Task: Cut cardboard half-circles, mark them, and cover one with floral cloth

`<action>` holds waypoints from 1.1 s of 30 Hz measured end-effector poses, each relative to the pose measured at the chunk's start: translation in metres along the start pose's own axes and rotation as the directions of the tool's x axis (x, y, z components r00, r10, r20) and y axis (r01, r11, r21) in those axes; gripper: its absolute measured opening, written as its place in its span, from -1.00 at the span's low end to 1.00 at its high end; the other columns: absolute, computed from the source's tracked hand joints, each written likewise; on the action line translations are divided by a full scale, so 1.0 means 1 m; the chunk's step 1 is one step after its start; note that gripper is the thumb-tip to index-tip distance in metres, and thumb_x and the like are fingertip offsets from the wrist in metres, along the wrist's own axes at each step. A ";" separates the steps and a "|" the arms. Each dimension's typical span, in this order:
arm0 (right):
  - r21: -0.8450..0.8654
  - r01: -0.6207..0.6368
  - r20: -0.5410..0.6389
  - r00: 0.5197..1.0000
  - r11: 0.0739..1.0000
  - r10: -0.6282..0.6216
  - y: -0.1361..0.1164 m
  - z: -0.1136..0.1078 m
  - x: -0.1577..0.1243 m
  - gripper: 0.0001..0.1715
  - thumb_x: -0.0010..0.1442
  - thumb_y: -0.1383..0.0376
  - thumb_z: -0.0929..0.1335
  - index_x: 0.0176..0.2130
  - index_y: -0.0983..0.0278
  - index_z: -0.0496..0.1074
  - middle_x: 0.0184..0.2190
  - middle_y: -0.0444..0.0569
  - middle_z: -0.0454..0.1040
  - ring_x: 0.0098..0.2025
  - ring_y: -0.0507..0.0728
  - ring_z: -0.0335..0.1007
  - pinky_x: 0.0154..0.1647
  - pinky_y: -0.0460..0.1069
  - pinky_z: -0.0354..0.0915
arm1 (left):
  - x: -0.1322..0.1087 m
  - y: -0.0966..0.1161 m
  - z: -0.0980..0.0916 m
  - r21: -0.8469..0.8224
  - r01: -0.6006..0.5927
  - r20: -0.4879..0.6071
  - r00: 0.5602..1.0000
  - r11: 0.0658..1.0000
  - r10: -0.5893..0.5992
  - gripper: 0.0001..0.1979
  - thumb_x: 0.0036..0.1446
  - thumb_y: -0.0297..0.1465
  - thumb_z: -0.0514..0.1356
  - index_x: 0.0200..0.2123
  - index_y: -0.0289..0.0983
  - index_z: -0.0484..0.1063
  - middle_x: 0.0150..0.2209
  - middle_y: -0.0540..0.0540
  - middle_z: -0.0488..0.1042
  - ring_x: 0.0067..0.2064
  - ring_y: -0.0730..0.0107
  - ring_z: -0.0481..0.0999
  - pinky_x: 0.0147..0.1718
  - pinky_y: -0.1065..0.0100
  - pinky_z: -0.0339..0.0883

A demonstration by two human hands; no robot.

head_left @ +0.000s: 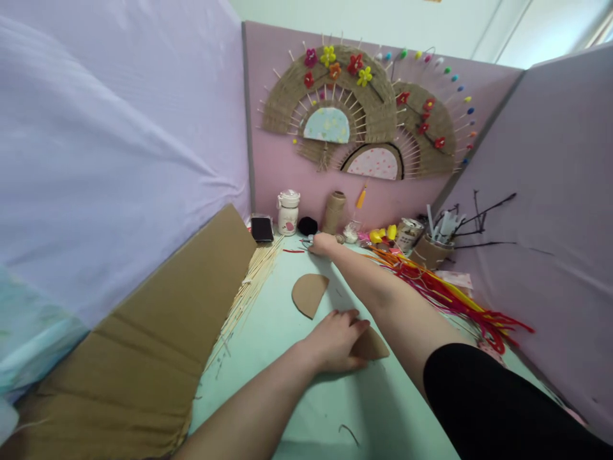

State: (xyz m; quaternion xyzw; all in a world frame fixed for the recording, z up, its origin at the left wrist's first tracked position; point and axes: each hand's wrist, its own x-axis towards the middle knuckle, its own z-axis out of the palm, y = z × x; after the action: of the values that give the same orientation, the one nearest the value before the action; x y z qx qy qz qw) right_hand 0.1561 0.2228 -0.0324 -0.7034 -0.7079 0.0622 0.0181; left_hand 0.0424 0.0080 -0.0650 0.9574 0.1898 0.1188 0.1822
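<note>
My left hand [338,342] grips a cardboard half-disc [372,345] near the front of the table, thumb at its lower edge and fingers over its upper side. Part of that piece is hidden under the palm. A second cardboard half-disc [309,294] lies flat a little farther back. Stretched out to the far end of the table, my right hand [322,245] has its fingers closed around something small and thin that I cannot make out. Beside it lies a short red strip [293,251]; a black ball [307,225] sits just behind.
Thin sticks [249,281] and a large cardboard sheet [143,326] line the left. At the back stand a white bottle [288,214], a twine spool [334,212] and a phone [262,229]. Coloured pipe cleaners [445,291] cover the right; decorated fans [330,96] hang behind.
</note>
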 end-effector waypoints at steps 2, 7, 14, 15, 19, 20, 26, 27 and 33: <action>0.018 0.001 0.004 1.000 1.000 -0.001 -0.003 0.002 0.004 -0.62 0.30 0.19 0.33 0.06 0.29 0.36 0.04 0.07 0.39 -0.03 0.17 0.40 -0.03 0.16 0.39 | 0.000 -0.002 0.001 -0.008 0.003 -0.003 1.000 1.000 -0.003 -0.26 -0.04 -0.11 0.30 0.17 -0.27 0.23 0.15 -0.32 0.30 0.05 -0.07 0.39 0.04 0.06 0.25; 0.195 -0.040 -0.043 0.998 0.980 0.049 0.003 -0.003 0.004 -0.60 0.29 0.19 0.34 0.06 0.32 0.36 0.04 0.09 0.39 -0.02 0.18 0.40 -0.03 0.16 0.39 | -0.001 -0.002 -0.001 -0.042 0.012 -0.005 1.000 0.999 -0.012 -0.25 -0.04 -0.12 0.30 0.19 -0.24 0.21 0.15 -0.30 0.29 0.08 -0.07 0.37 0.05 0.06 0.24; 0.666 -0.043 -0.090 0.986 0.744 0.137 0.027 -0.018 -0.039 -0.73 0.35 0.24 0.23 -0.11 0.37 0.40 -0.26 0.03 0.55 -0.56 -0.08 0.27 -0.42 -0.08 0.39 | -0.002 0.001 -0.002 -0.033 -0.048 -0.056 0.997 0.998 0.047 -0.32 -0.01 -0.18 0.26 0.18 -0.25 0.22 0.11 -0.27 0.33 0.07 -0.01 0.36 0.08 0.10 0.21; 0.719 -0.024 -0.080 0.990 0.694 0.118 0.031 -0.018 -0.052 -0.74 0.34 0.26 0.21 -0.14 0.37 0.40 -0.31 0.03 0.58 -0.66 -0.12 0.11 -0.51 -0.12 0.34 | -0.002 0.002 -0.002 -0.032 -0.059 -0.060 0.997 0.998 0.057 -0.32 -0.01 -0.19 0.27 0.18 -0.25 0.22 0.12 -0.27 0.33 0.08 -0.01 0.36 0.09 0.09 0.20; 0.855 0.029 -0.047 0.999 0.518 0.022 0.049 -0.018 -0.117 -0.76 0.25 0.23 0.23 -0.21 0.30 0.41 -0.39 0.01 0.60 -0.74 -0.14 -0.17 -0.65 -0.18 0.23 | -0.001 0.005 -0.002 -0.035 -0.050 -0.035 0.998 0.998 0.048 -0.34 -0.01 -0.22 0.26 0.18 -0.23 0.23 0.13 -0.26 0.33 0.08 -0.02 0.36 0.11 0.05 0.17; 0.875 0.035 -0.043 0.999 0.482 0.004 0.054 -0.018 -0.135 -0.75 0.22 0.22 0.24 -0.21 0.29 0.42 -0.39 0.01 0.61 -0.74 -0.13 -0.17 -0.65 -0.18 0.23 | 0.000 0.005 -0.002 -0.042 -0.037 -0.027 0.999 0.998 0.036 -0.34 0.00 -0.22 0.25 0.19 -0.21 0.23 0.13 -0.25 0.33 0.07 -0.02 0.36 0.11 0.04 0.17; 0.968 0.111 -0.117 0.993 0.226 0.015 0.084 -0.009 -0.219 -0.74 0.09 0.21 0.35 -0.23 0.31 0.49 -0.39 0.00 0.61 -0.68 -0.09 0.02 -0.64 -0.16 0.28 | 0.001 -0.003 -0.003 -0.118 0.009 -0.044 0.999 0.993 -0.014 -0.22 -0.06 -0.03 0.32 0.21 -0.17 0.24 0.26 -0.29 0.20 0.32 -0.15 0.05 0.25 -0.16 -0.15; 0.964 0.126 -0.139 0.989 0.235 0.040 0.089 -0.008 -0.227 -0.73 0.09 0.21 0.35 -0.23 0.31 0.50 -0.40 -0.01 0.60 -0.65 -0.08 0.09 -0.65 -0.16 0.28 | 0.001 -0.006 -0.004 -0.142 0.035 -0.064 0.997 0.989 -0.045 -0.23 -0.06 0.01 0.30 0.19 -0.16 0.27 0.27 -0.29 0.19 0.33 -0.15 0.00 0.25 -0.17 -0.15; 0.920 0.182 -0.181 0.983 0.348 -0.036 0.105 -0.006 -0.247 -0.71 0.11 0.18 0.34 -0.29 0.33 0.54 -0.45 -0.02 0.59 -0.61 -0.04 0.23 -0.68 -0.17 0.23 | 0.009 -0.018 -0.016 -0.495 0.112 -0.290 0.914 0.862 -0.286 -0.49 0.24 0.00 -0.06 -0.23 -0.22 0.54 -0.06 -0.20 0.51 0.07 0.10 0.40 0.15 0.06 0.14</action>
State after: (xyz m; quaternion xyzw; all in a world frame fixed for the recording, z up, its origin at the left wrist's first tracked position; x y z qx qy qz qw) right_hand 0.2636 -0.0235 -0.0233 -0.5224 -0.5896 0.4059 0.4634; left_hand 0.0400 0.0324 -0.0563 0.8224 0.2845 0.3111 0.3819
